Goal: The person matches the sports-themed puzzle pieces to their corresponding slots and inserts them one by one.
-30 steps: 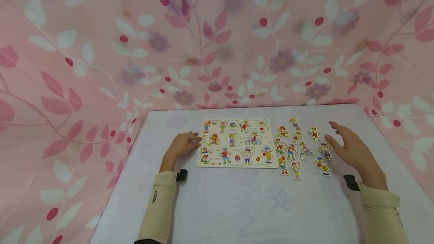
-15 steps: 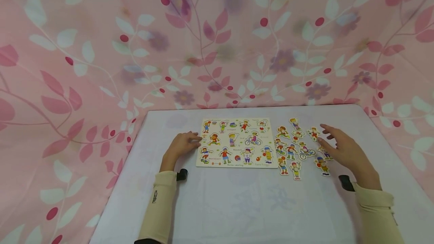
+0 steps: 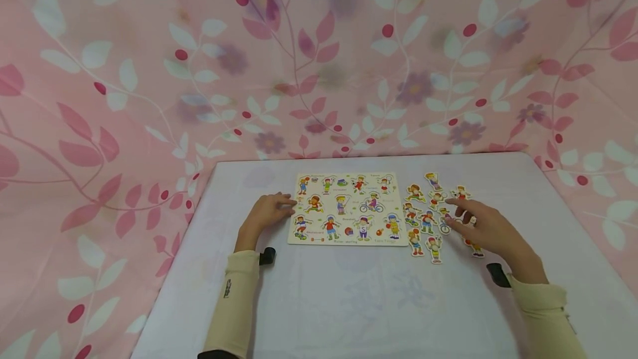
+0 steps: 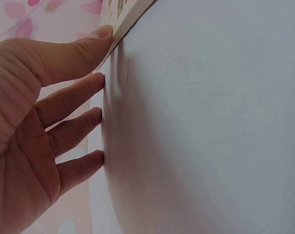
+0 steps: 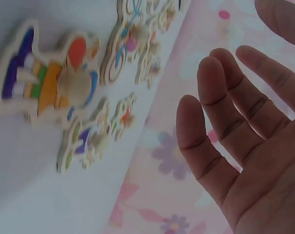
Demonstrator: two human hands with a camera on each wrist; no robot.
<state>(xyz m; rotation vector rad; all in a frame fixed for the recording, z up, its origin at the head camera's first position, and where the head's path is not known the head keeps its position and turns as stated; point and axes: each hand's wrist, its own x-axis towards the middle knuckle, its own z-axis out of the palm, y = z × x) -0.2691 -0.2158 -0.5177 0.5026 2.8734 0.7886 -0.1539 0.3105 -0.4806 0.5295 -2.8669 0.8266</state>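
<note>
A flat wooden puzzle board [image 3: 344,209] printed with children playing sports lies in the middle of the table. My left hand [image 3: 271,212] rests at its left edge; in the left wrist view the thumb [image 4: 96,44] touches the board's side and the other fingers reach down to the tablecloth. To the board's right lie several loose figure-shaped puzzle pieces [image 3: 427,222]. Over the right side of this group hovers my right hand [image 3: 485,231], fingers spread and holding nothing. Below it, the bicycle piece [image 3: 445,226] is partly covered. A table-tennis piece [image 5: 55,80] shows large in the right wrist view.
A white cloth covers the table [image 3: 349,303]. Pink curtain fabric [image 3: 319,71] with leaves and flowers hangs behind it and at the sides. A golfer piece [image 3: 433,181] lies farthest back among the loose pieces.
My right hand has moved left and slightly nearer the body, from beside the loose pieces to above them. The left hand, board and pieces have stayed in place.
</note>
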